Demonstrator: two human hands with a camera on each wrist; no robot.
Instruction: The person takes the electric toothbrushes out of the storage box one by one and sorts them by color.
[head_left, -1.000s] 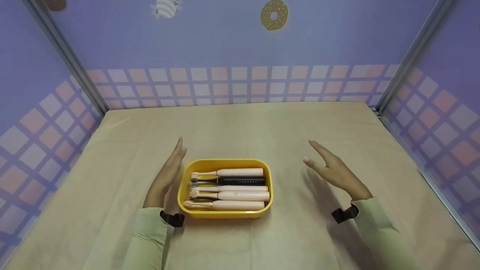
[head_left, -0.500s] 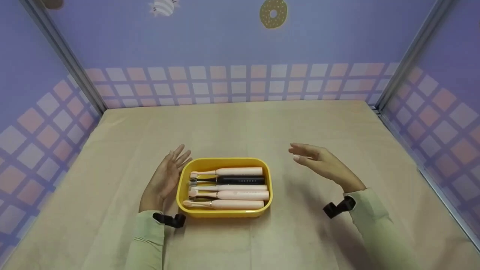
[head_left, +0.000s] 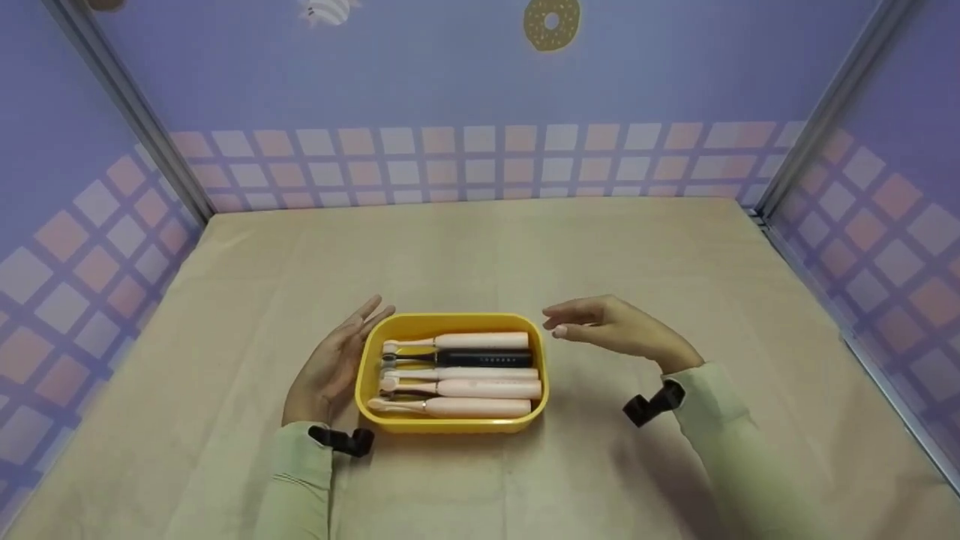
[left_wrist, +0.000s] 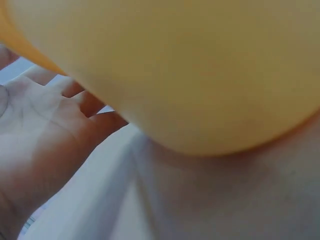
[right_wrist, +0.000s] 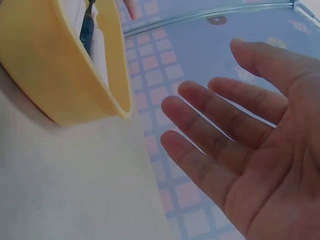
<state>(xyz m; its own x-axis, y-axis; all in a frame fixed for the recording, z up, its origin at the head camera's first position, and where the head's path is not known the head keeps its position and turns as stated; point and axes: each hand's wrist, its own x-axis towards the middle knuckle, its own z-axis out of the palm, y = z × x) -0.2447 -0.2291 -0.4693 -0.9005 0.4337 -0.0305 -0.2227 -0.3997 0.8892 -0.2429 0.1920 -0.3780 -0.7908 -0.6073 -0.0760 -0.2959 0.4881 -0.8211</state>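
A yellow rectangular bin [head_left: 457,426] sits on the cloth-covered table, holding several electric toothbrushes. Most have pale pink handles [head_left: 487,388]; a black toothbrush [head_left: 484,358] lies among them, all with heads to the left. My left hand [head_left: 334,367] is at the bin's left side, palm facing it, fingers straight and right at the wall. In the left wrist view the yellow wall [left_wrist: 190,75] overlaps the fingertips. Off the bin's right end, my right hand [head_left: 622,330] hovers with fingers extended toward the rim. The right wrist view shows a gap between its fingers [right_wrist: 200,160] and the bin.
Beige cloth [head_left: 480,255] covers the table. Purple walls with a pink and white checked band [head_left: 480,165] enclose it at the back and both sides, joined by grey metal posts [head_left: 135,112]. Each wrist carries a small black camera [head_left: 652,405].
My right hand has moved left, closer to the bin's right end. The left hand has turned its palm toward the bin and come in against its left side. The bin stays in place.
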